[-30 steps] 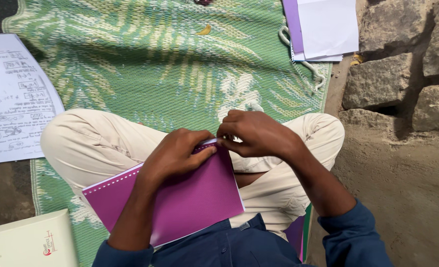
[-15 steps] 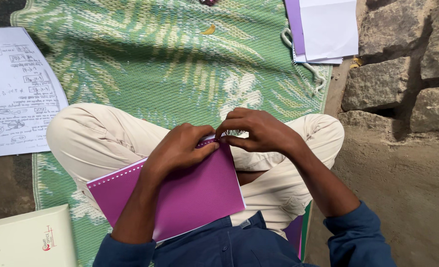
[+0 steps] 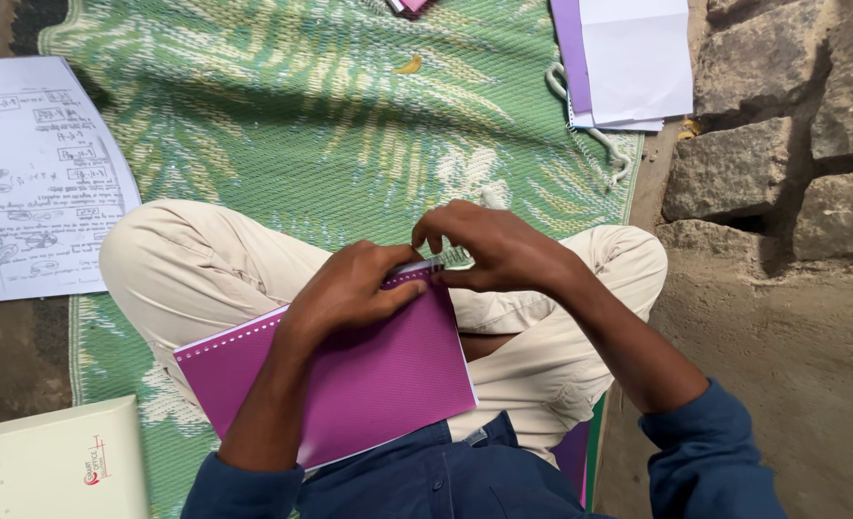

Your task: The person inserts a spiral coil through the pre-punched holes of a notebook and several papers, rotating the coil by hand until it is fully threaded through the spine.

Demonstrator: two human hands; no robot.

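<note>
A stack of sheets with a purple cover (image 3: 369,380) and a punched top edge lies on my lap, across my crossed legs. My left hand (image 3: 350,288) rests flat on its upper right part, fingers pressing near the punched edge. My right hand (image 3: 489,250) is at the cover's top right corner, fingertips pinching a thin pale strip or spine there. What exactly the fingers pinch is partly hidden.
I sit on a green woven mat (image 3: 282,115). A handwritten white sheet (image 3: 37,178) lies at the left. A white machine (image 3: 52,466) stands at the bottom left. Purple and white sheets (image 3: 623,58) lie top right, with a cord beside them. A stone wall (image 3: 792,144) rises at the right.
The view has shifted slightly. Both hands stay at the cover's top right corner with only small finger movements.
</note>
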